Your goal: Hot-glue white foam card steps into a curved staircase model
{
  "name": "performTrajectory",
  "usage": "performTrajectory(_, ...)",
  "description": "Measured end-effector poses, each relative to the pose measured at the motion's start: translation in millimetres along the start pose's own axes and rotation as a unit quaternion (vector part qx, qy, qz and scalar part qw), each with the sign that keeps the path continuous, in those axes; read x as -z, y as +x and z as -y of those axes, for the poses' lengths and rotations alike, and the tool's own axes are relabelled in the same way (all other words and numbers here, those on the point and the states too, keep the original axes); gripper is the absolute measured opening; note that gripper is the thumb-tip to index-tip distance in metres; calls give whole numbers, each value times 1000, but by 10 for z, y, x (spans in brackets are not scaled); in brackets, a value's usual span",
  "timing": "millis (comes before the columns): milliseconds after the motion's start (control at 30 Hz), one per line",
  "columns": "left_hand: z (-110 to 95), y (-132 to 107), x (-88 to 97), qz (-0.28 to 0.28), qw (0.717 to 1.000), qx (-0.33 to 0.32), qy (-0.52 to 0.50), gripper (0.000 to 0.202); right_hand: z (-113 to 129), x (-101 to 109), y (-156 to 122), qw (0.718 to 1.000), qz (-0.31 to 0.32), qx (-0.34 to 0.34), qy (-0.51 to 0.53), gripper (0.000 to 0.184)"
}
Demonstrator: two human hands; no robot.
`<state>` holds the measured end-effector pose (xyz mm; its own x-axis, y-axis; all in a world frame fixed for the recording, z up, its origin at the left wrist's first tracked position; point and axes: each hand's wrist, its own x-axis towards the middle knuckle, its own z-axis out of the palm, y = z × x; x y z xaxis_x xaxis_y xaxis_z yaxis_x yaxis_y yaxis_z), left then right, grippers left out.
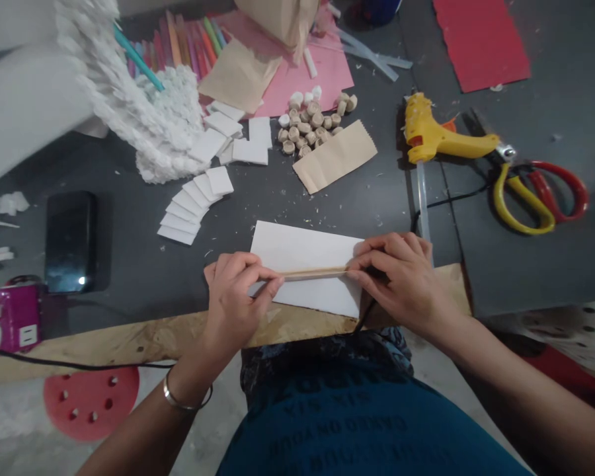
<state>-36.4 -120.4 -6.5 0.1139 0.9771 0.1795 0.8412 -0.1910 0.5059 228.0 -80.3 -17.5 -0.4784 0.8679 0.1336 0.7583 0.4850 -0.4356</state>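
Observation:
A thin folded strip of brown paper stretches between my two hands, above a white sheet of card at the table's front edge. The strip's left end is pinched between the thumb and fingers of my left hand. Its right end sits in the closed fingertips of my right hand. Behind the card lie a flat brown paper piece and a pile of small brown paper rolls. White card squares are fanned out to the left.
A yellow glue gun and scissors lie right. A black phone and purple box are left, with a black cable along the front. A white textured craft piece, pink paper and red card lie farther back.

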Motion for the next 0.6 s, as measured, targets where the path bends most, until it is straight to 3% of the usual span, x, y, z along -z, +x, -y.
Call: performTrajectory(600,-37,85,38,46,998,48,-2,17,-38,82,119,999,29,-8,-36,24)
